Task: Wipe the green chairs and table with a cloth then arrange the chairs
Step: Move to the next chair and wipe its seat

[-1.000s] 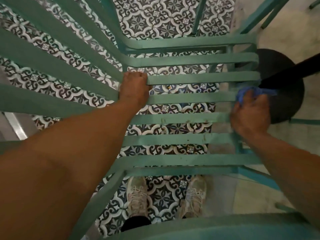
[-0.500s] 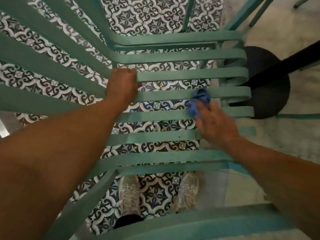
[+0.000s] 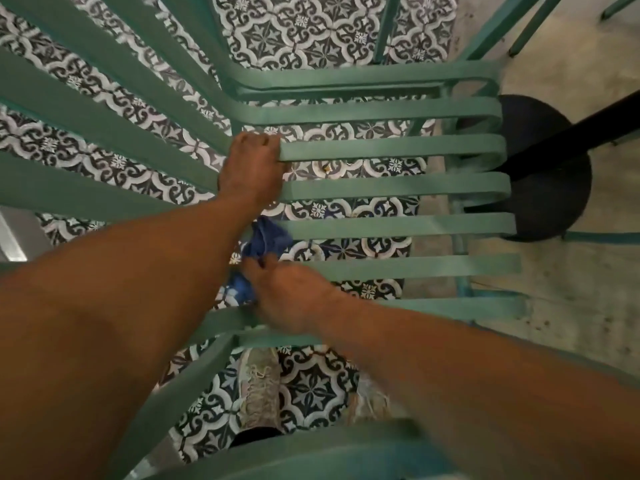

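Note:
A green slatted chair (image 3: 398,188) fills the view from above, its seat slats running left to right and its back slats fanning off to the upper left. My left hand (image 3: 252,168) grips a seat slat at the bend where seat meets back. My right hand (image 3: 294,296) holds a crumpled blue cloth (image 3: 263,244) against the slats near the seat's left end, just under my left wrist. Part of the cloth is hidden by my left forearm.
A black round table base (image 3: 547,188) with its dark post stands on the concrete floor right of the chair. Patterned tiles (image 3: 311,32) show through the slats. My two shoes (image 3: 259,393) are below the seat. Other green legs (image 3: 498,26) stand at the top right.
My right hand has swept the blue cloth along the seat slats from the right edge to the left end. The left hand has kept its grip on the slat.

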Demonstrator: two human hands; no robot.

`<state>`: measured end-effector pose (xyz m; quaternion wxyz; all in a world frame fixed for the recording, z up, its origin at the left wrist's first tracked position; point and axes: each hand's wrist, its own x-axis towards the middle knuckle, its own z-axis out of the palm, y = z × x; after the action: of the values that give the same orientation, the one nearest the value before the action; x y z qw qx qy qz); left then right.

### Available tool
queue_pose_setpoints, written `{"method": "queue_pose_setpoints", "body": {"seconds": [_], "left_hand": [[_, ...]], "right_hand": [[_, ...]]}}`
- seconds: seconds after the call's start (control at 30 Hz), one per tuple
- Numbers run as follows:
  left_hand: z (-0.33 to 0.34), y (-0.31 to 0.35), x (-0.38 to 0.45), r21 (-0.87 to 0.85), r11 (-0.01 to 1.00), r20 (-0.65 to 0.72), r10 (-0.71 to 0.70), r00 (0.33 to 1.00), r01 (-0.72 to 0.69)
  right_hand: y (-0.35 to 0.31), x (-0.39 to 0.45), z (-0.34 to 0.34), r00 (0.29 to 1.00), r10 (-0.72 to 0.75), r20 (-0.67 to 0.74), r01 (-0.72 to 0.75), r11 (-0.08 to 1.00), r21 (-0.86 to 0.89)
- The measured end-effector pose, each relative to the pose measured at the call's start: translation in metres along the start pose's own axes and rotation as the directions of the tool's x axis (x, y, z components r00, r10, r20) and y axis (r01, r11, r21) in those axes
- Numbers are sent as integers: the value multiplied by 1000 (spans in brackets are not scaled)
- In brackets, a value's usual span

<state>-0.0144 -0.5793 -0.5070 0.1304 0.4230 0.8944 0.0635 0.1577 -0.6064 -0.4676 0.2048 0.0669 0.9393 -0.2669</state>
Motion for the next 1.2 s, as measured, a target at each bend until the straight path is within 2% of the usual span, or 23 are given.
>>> {"method": "queue_pose_setpoints", "body": {"seconds": [0.07,0.17,0.23,0.3,0.33,0.37,0.43,0.5,0.53,0.57,0.63,0.67,0.7,0.77,0.8,0.83,0.9,0.93,0.97,1.03,1.1,1.13,1.2], "left_hand": [[0,0,0,-11,1000,-10,-18,1000,18],[-1,0,-1,2,1000,-22,-28,999,28],[-1,0,-1,6,1000,-29,-25,999,25],[-1,1,-1,0,1000,-28,-23,999,23],[0,1,-1,-3,1000,-31,-25,999,25],[0,2,0,-4,1000,-33,-26,999,26],[-1,2,-1,0,1000,-31,-21,999,21],[-1,2,-1,23,1000,-22,-14,1000,15],[0,1,-1,23,1000,-10,-12,1000,12],[1,1,0,18,1000,-16,-8,1000,8],[2,0,-1,21,1000,-36,1,999,0],[2,-2,-3,26,1000,-29,1,1000,0],[2,-2,-3,22,1000,-30,-3,1000,4],[-1,1,-3,17,1000,-34,-12,999,13],[-2,1,-3,10,1000,-25,-19,999,20],[-3,1,-3,10,1000,-20,-26,999,26],[-3,2,-4,24,999,-18,-28,999,28],[-4,3,-4,30,999,-24,-20,1000,21],[-4,4,-3,33,999,-28,-14,1000,15],[-6,6,-3,24,1000,-31,-12,999,12],[-7,7,-3,6,1000,-31,-10,999,10],[-6,6,-3,3,1000,-30,-14,999,14],[-5,5,-3,6,1000,-20,-21,1000,21]], "right_hand": [[53,-48,-11,998,12,57,-9,998,-55],[145,-139,-32,958,282,-50,-285,929,-235],[178,-182,-51,808,567,-161,-589,777,-223],[190,-193,-53,655,724,-218,-755,640,-144],[186,-185,-52,663,711,-234,-745,655,-123],[173,-167,-49,726,650,-225,-681,726,-98],[124,-110,-33,885,444,-140,-453,890,-42],[47,-49,-12,980,200,-23,-199,980,22],[6,-24,-5,996,74,52,-76,996,50],[-19,-10,1,994,-1,111,-6,997,70],[-27,-5,0,991,-83,103,77,995,62],[-12,-20,-2,989,-127,79,124,992,38],[14,-43,-6,975,-189,118,194,981,-29],[83,-107,-14,927,-199,318,254,957,-142],[118,-143,-18,921,-142,364,225,954,-198],[147,-177,-27,929,-35,368,131,962,-241],[175,-221,-56,952,225,209,-190,966,-173],[183,-227,-59,955,275,112,-256,953,-163],[184,-225,-58,957,276,89,-256,949,-185],[165,-194,-43,995,59,82,-36,966,-256],[122,-139,-15,968,-224,109,247,924,-292],[96,-107,-1,939,-337,67,341,894,-291],[40,-43,14,907,-421,2,410,881,-238]]}}
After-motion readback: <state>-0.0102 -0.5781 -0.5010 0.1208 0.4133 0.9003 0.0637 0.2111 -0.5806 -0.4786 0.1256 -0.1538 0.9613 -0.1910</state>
